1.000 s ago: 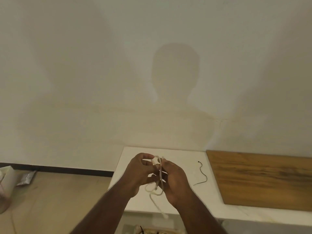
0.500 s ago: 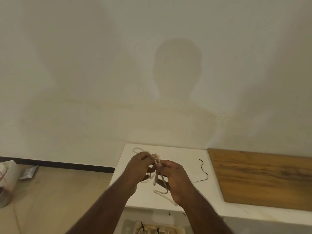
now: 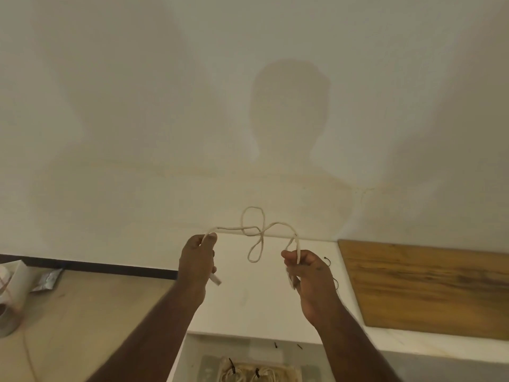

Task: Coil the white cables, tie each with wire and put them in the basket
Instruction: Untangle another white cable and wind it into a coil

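Observation:
A white cable (image 3: 254, 232) stretches in the air between my hands, looped loosely in the middle like a slack knot. My left hand (image 3: 197, 260) pinches one end, with the plug tip sticking out below the palm. My right hand (image 3: 309, 274) grips the other end, which folds down through the fist. Both hands hover above the white ledge (image 3: 248, 307). A thin black wire (image 3: 332, 268) lies on the ledge, mostly hidden behind my right hand. The basket (image 3: 294, 373) sits at the bottom edge and holds coiled white cables tied with black wire.
A wooden board (image 3: 429, 290) lies on the ledge to the right. On the floor at far left stand a white container (image 3: 12, 288) and a silver packet (image 3: 48, 279). A plain wall fills the background.
My hands were together working the cable into a bundle; now they have moved apart, pulling the cable out into a long loose strand with loops in the middle.

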